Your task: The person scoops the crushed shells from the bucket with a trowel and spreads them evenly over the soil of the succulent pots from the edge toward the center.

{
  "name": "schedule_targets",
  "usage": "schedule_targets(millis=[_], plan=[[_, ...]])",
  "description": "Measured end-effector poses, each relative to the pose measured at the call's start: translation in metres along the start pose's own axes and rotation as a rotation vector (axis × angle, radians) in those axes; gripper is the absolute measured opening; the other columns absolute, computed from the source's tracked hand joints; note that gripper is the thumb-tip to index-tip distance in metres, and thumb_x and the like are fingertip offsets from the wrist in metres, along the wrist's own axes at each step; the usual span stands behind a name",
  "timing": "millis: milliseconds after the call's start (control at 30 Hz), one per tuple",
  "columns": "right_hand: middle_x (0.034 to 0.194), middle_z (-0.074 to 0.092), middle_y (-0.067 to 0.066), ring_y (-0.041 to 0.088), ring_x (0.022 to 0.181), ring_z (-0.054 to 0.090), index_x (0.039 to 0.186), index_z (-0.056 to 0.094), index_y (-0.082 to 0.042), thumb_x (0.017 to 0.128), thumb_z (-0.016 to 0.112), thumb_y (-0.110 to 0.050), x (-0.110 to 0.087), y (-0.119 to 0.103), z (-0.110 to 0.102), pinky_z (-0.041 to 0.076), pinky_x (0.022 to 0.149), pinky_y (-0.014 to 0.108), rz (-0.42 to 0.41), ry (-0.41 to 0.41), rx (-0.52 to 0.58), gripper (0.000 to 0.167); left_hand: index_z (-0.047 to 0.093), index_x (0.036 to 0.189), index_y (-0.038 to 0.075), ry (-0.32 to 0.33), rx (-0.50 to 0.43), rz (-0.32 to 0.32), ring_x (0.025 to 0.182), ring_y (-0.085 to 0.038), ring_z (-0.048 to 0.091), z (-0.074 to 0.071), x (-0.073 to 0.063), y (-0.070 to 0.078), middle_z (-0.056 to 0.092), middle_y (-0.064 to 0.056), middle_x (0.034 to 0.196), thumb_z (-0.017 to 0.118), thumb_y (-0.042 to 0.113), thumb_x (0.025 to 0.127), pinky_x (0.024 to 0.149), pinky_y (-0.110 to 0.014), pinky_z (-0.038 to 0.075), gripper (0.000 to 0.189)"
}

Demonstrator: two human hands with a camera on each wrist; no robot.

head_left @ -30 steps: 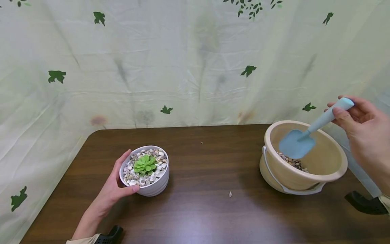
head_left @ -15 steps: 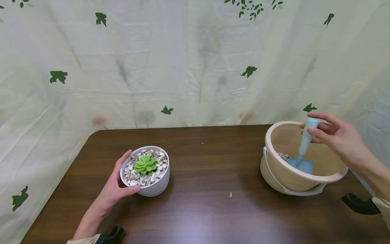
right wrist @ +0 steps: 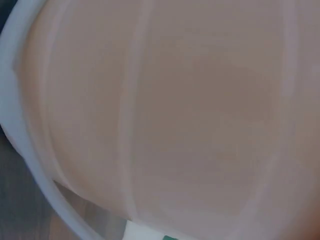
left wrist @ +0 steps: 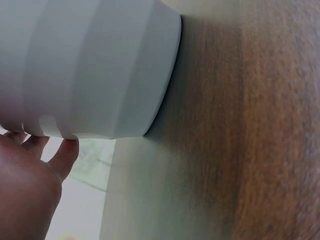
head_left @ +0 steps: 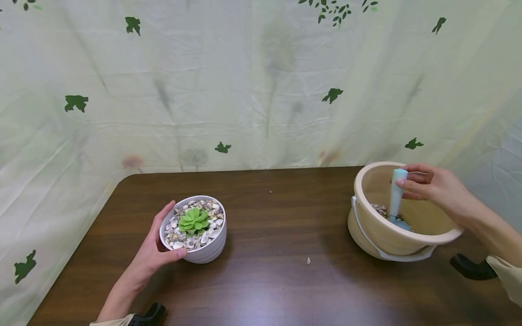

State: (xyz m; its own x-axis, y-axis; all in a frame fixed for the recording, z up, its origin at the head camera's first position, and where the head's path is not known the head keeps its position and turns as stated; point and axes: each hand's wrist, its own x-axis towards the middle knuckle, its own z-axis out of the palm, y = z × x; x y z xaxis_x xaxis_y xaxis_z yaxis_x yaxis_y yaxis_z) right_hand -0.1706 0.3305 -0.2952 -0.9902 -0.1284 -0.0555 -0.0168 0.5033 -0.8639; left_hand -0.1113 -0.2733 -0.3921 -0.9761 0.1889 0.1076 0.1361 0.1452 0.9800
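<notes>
On the left of the head view stands a white ribbed flowerpot point(head_left: 212, 250), filled with small shells and stones round a green succulent point(head_left: 193, 220). My left hand point(head_left: 157, 249) grips its near left side, thumb in front, fingers along the far side. The left wrist view shows the pot wall point(left wrist: 100, 65) with fingertips point(left wrist: 66, 156) against it. To the right, my right hand point(head_left: 438, 188) pinches the handle of a light blue toy shovel point(head_left: 396, 194) inside a cream bucket point(head_left: 369, 237). The shovel is nearly upright, its blade low among shells and partly hidden by the rim.
A pale grey bail handle point(head_left: 401, 257) hangs down the bucket's front; the bucket's wall point(right wrist: 200, 110) fills the right wrist view. One small shell point(head_left: 308, 261) lies on the brown table point(head_left: 277, 226) between pot and bucket. A leaf-printed curtain point(head_left: 244, 81) hangs behind.
My right hand has lowered the shovel from above the bucket down into it and turned it from slanted to nearly upright. The left hand and flowerpot have stayed put.
</notes>
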Motion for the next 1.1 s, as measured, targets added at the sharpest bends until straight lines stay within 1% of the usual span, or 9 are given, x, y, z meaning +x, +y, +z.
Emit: schedule_targets(millis=[100,167,333,467,733,833,933,1000,1100], plan=[[0.106,0.063,-0.011,0.011,0.092,0.069,0.14,0.038,0.007,0.098,0.063,-0.025,0.005,0.001,-0.003,0.054,0.078,0.025,0.034,-0.015,-0.019,0.059,0.019,0.157,0.03,0.002,-0.003,0.001,0.126,-0.018,0.034,0.0,-0.001,0.0,0.018,-0.007,0.152,0.069,-0.004,0.079,0.09,-0.017,0.04,0.099],[0.104,0.064,-0.012,0.01,0.091,0.069,0.141,0.038,0.007,0.097,0.064,-0.028,0.009,0.002,-0.003,0.054,0.078,0.024,0.067,-0.021,-0.012,0.061,0.019,0.157,0.03,0.0,-0.008,0.006,0.126,-0.017,0.034,0.0,-0.001,-0.001,0.019,-0.007,0.152,0.069,-0.005,0.079,0.09,-0.017,0.04,0.099],[0.097,0.066,-0.013,0.009,0.087,0.069,0.141,0.031,0.015,0.097,0.064,-0.022,0.018,0.006,-0.003,0.055,0.08,0.029,0.115,-0.033,0.063,0.067,0.018,0.157,0.029,-0.005,-0.004,0.01,0.126,-0.017,0.035,0.0,-0.002,-0.002,0.018,-0.008,0.152,0.069,-0.005,0.079,0.091,-0.017,0.04,0.099],[0.094,0.067,-0.013,0.009,0.086,0.069,0.141,0.026,0.017,0.098,0.062,-0.017,0.02,0.007,-0.002,0.054,0.081,0.033,0.125,-0.043,0.124,0.066,0.018,0.157,0.03,-0.006,-0.004,0.004,0.126,-0.017,0.035,0.001,-0.002,-0.001,0.018,-0.007,0.152,0.069,-0.004,0.079,0.09,-0.017,0.041,0.099],[0.096,0.066,-0.016,0.006,0.089,0.068,0.143,0.024,0.016,0.097,0.063,-0.016,0.02,0.008,-0.003,0.054,0.083,0.035,0.121,-0.052,0.142,0.068,0.018,0.157,0.03,-0.005,-0.008,0.015,0.126,-0.017,0.035,0.001,-0.002,-0.001,0.018,-0.007,0.152,0.069,-0.005,0.079,0.09,-0.017,0.041,0.1],[0.099,0.067,-0.016,0.006,0.091,0.068,0.142,0.032,0.013,0.097,0.063,-0.015,0.018,0.008,-0.004,0.054,0.082,0.033,0.1,-0.044,0.141,0.061,0.018,0.157,0.029,-0.001,-0.001,0.02,0.126,-0.016,0.035,0.001,-0.001,-0.001,0.018,-0.007,0.153,0.069,-0.006,0.078,0.091,-0.017,0.04,0.101],[0.102,0.068,-0.016,0.007,0.093,0.069,0.135,0.046,0.003,0.097,0.064,-0.015,0.014,0.007,-0.007,0.054,0.081,0.031,0.071,-0.023,0.122,0.047,0.018,0.157,0.029,0.003,0.002,0.019,0.126,-0.016,0.034,0.001,0.0,-0.001,0.018,-0.007,0.153,0.069,-0.006,0.078,0.091,-0.017,0.039,0.101],[0.103,0.069,-0.016,0.008,0.094,0.069,0.13,0.054,-0.004,0.096,0.066,-0.017,0.011,0.006,-0.007,0.054,0.08,0.03,0.063,0.006,0.102,0.039,0.018,0.157,0.029,0.004,0.0,0.017,0.126,-0.017,0.033,0.0,0.0,-0.001,0.018,-0.007,0.153,0.069,-0.006,0.078,0.091,-0.017,0.04,0.101],[0.107,0.069,-0.015,0.008,0.098,0.067,0.13,0.058,-0.008,0.095,0.068,-0.021,0.007,0.003,-0.008,0.054,0.082,0.03,0.059,0.034,0.085,0.039,0.018,0.157,0.029,0.007,-0.003,0.017,0.127,-0.017,0.033,0.0,0.0,-0.001,0.017,-0.007,0.153,0.069,-0.006,0.078,0.091,-0.016,0.04,0.1]])
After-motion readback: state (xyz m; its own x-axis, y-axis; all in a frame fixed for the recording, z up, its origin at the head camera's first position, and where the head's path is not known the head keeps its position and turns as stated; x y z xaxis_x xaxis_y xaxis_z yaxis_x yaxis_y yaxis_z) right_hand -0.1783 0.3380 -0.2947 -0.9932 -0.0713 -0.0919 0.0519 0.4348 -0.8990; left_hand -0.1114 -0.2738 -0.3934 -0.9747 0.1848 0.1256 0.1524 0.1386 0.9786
